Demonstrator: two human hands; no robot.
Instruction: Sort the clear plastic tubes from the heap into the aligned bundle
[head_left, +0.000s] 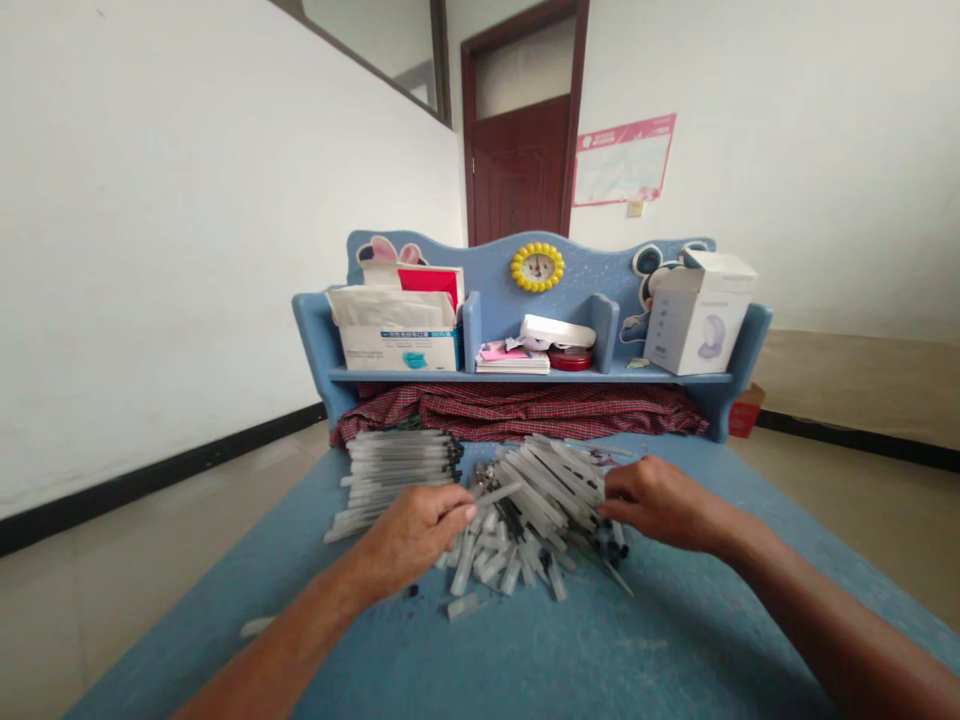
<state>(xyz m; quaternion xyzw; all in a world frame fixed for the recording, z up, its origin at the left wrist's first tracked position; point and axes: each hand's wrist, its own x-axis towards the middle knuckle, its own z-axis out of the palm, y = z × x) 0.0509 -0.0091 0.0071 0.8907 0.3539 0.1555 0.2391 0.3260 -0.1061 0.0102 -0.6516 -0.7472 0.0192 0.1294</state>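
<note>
The blue worktop runs well forward of a loose heap of clear plastic tubes with black ends, with room on both sides. A tidy stack of tubes lies just left of the heap, and a blue shelf unit stands behind it. The left hand pinches a single tube over the heap; the right hand, half-curled, touches the heap's right side, and whether it holds anything cannot be told.

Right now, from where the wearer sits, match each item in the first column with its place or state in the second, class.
Column one:
1. Left hand
2. Right hand
3. Yellow-rimmed clock
4. Neat stack of clear tubes

Column two:
A. At the right edge of the loose heap of tubes
B. On the blue shelf's back panel
C. Pinching one tube
D. Lying beside that heap

Pairs: 1-C, 2-A, 3-B, 4-D.
</note>
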